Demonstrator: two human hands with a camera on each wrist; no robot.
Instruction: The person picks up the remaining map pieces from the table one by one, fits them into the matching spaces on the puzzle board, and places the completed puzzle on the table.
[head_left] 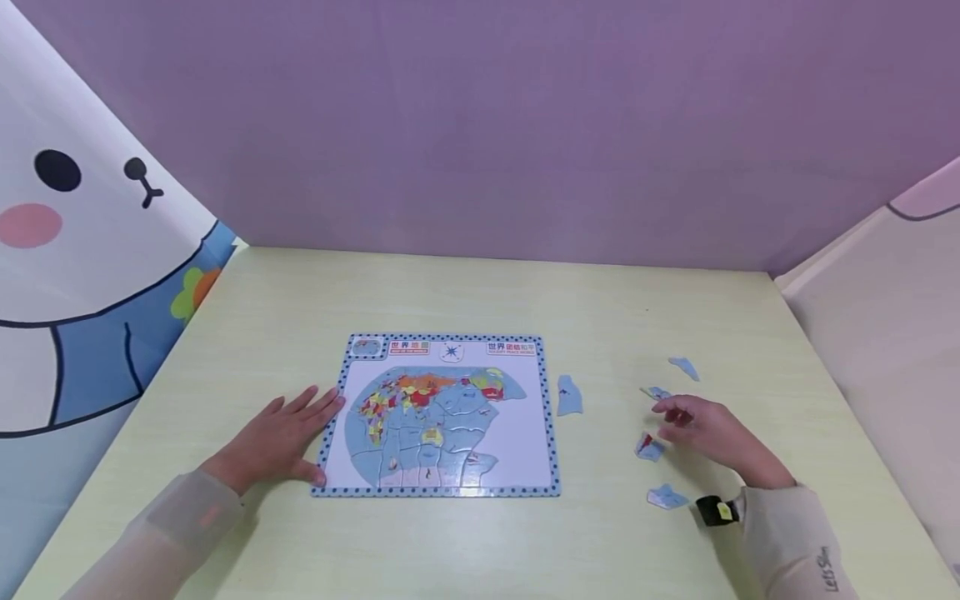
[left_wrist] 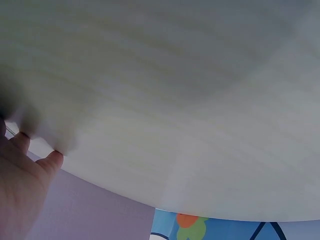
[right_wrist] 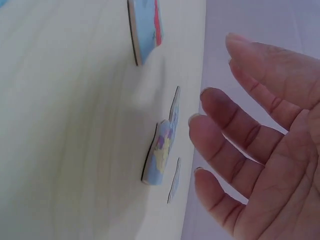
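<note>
A world-map jigsaw board (head_left: 435, 492) with a dotted blue border lies on the table, its left and middle parts filled with joined pieces and its right part bare white. My left hand (head_left: 270, 437) rests flat at the board's left border, fingers spread. Over the loose pieces on the right hovers my right hand (head_left: 708, 429), fingers loosely bent and holding nothing. Nearest to it are a puzzle piece (head_left: 660, 392) by the fingertips and a red-marked piece (head_left: 648, 447) just below. The right wrist view shows a gap between the fingers and the puzzle pieces (right_wrist: 159, 152).
One loose blue piece (head_left: 569, 395) lies just right of the board. Another piece (head_left: 684, 367) sits farther back, and one more (head_left: 667, 497) lies toward the front, near a black wrist strap (head_left: 717, 511). A purple wall (head_left: 510, 133) rises behind the table (head_left: 480, 550).
</note>
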